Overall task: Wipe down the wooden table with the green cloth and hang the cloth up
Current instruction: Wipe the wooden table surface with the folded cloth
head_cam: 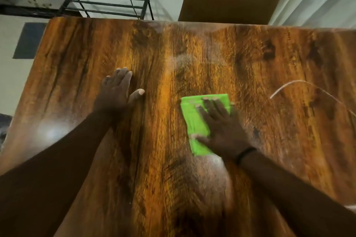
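The wooden table [192, 54] fills the view; wiping is the step in hand. Near its middle lies the folded green cloth [194, 121], with the right hand [223, 127] flat on it, fingers straight, pressing. Left of the cloth, well apart, the left hand [115, 90] rests spread on bare wood. Next, I judge, come further strokes across the unwiped wood, then hanging the cloth, perhaps on the dark metal rack [107, 4] beyond the table's far edge.
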